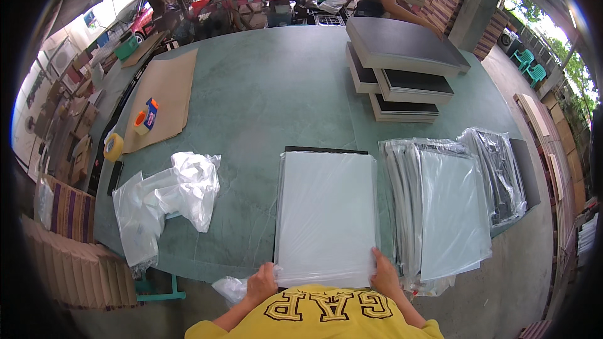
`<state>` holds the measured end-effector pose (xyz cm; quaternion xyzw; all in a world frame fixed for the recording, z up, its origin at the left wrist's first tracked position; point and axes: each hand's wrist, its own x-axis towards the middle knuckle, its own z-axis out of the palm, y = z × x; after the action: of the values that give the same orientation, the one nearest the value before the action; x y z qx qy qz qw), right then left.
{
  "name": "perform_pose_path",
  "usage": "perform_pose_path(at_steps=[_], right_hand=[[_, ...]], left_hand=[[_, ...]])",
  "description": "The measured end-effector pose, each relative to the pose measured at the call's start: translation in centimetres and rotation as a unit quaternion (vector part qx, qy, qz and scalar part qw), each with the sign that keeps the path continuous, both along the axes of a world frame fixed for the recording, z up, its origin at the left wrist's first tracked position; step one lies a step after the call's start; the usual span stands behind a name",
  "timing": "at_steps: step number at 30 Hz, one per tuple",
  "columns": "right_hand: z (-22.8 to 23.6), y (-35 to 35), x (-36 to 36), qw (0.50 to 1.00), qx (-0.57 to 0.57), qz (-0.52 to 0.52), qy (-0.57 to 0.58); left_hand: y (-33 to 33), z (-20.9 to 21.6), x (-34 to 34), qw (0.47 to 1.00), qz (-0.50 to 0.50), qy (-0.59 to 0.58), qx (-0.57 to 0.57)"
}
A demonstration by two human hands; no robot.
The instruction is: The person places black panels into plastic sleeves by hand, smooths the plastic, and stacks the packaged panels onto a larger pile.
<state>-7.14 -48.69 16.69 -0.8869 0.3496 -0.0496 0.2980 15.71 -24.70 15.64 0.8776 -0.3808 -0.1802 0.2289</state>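
Note:
In front of me a flat white panel in a clear plastic bag (326, 210) lies on the green table. A dark strip shows past its far edge. My left hand (261, 284) is closed on the bag at its near left corner. At the near right corner my right hand (384, 272) grips the bag's edge, thumb on top. Close by on the right lies a pile of bagged panels (449, 207), with a bagged dark panel (499, 176) behind it. Crumpled clear plastic bags (169, 198) lie to the left.
Stacked dark-topped boards (405, 50) stand far right, where a co-worker's arm (408, 16) reaches. Brown cardboard sheets (166, 94) carry a tape dispenser (146, 117) at left. A tape roll (114, 147) sits near the left edge. Folded cartons (75, 270) stand beside the table (270, 94).

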Motion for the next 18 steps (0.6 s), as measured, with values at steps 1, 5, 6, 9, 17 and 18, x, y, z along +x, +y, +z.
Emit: perform_pose_path(at_steps=[1, 5, 6, 9, 17, 18], right_hand=[[-0.1, 0.4, -0.6, 1.000, -0.003, -0.005, -0.015], [2.2, 2.9, -3.2, 0.999, 0.013, -0.017, 0.027], [3.2, 3.0, -3.0, 0.998, -0.071, 0.000, -0.001], [7.7, 3.0, -0.4, 0.989, -0.076, 0.012, -0.123], [10.7, -4.1, 1.4, 0.917, -0.065, -0.225, -0.323], [12.3, -5.6, -0.1, 0.863, -0.038, -0.434, -0.257]], left_hand=[[0.4, 0.3, -0.8, 1.000, 0.006, 0.013, -0.006], [0.7, 1.3, -1.0, 0.989, 0.043, 0.136, -0.024], [0.4, 2.0, -0.5, 0.968, 0.080, 0.224, -0.076], [-2.1, 5.9, 0.8, 0.891, 0.093, 0.409, -0.172], [-9.1, 17.6, -2.7, 0.867, -0.340, 0.325, -0.165], [-8.9, 16.6, -2.6, 0.885, -0.294, 0.323, -0.163]])
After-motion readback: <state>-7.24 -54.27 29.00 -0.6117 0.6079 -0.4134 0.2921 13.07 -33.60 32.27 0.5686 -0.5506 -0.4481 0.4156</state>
